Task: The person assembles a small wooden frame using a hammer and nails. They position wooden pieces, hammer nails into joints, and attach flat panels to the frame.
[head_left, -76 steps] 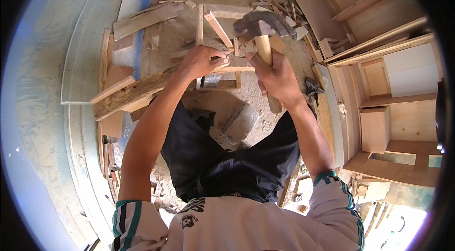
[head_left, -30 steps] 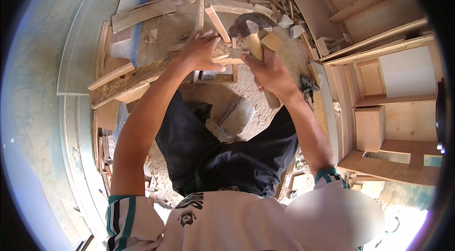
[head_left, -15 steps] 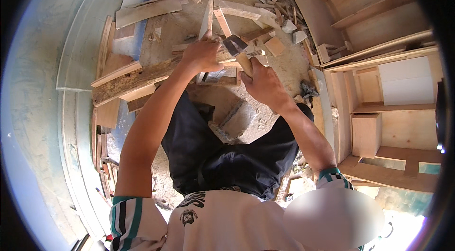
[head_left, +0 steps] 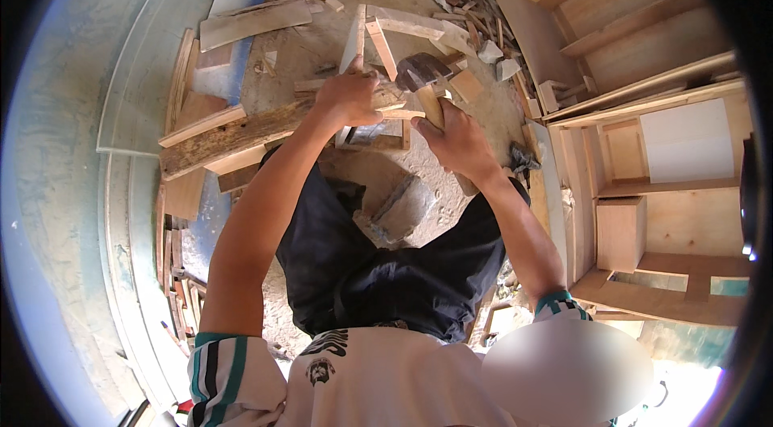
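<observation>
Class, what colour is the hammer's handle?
The handle is light tan; the head view shows it.

Strong glare (head_left: pixel 684 399) burns the lower right to white, edged with violet, while the left hand (head_left: pixel 349 98) and right hand (head_left: pixel 460 139) look well lit and fairly crisp. Fisheye distortion bows the pale panels (head_left: pixel 149 80) at left, black vignetting rings the view, and a smooth blurred oval (head_left: pixel 568 371) masks part of the shirt (head_left: pixel 427 371).
</observation>
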Motion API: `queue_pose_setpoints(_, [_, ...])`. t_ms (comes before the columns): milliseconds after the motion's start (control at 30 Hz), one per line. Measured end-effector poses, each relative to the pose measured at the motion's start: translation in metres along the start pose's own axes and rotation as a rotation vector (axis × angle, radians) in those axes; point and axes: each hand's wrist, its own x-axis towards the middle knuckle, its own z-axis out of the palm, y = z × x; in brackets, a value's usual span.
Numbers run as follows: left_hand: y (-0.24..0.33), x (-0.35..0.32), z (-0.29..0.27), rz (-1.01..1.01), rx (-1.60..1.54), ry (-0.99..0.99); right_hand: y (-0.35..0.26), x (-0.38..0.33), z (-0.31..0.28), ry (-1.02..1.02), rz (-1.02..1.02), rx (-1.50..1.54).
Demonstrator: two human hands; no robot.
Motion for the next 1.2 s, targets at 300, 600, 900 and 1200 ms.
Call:
queue_pose_setpoints(300, [0.001,0.002,-0.001,-0.036,0.026,-0.044,-0.008,-0.009,-0.015,0.19,-0.125,0.373])
queue_pose_setpoints(600, [-0.007,0.008,0.014,0.034,0.05,0.07,-0.004,-0.005,-0.023,0.052,-0.043,0.372])
queue_pose_setpoints(900, [-0.003,0.009,0.004,0.023,0.053,0.001,0.009,-0.006,-0.004,0.178,-0.185,0.017])
queue_pose_setpoints(1200, [-0.001,0.005,0.005,0.017,0.032,0.012,0.019,0.001,0.007,0.242,-0.263,-0.074])
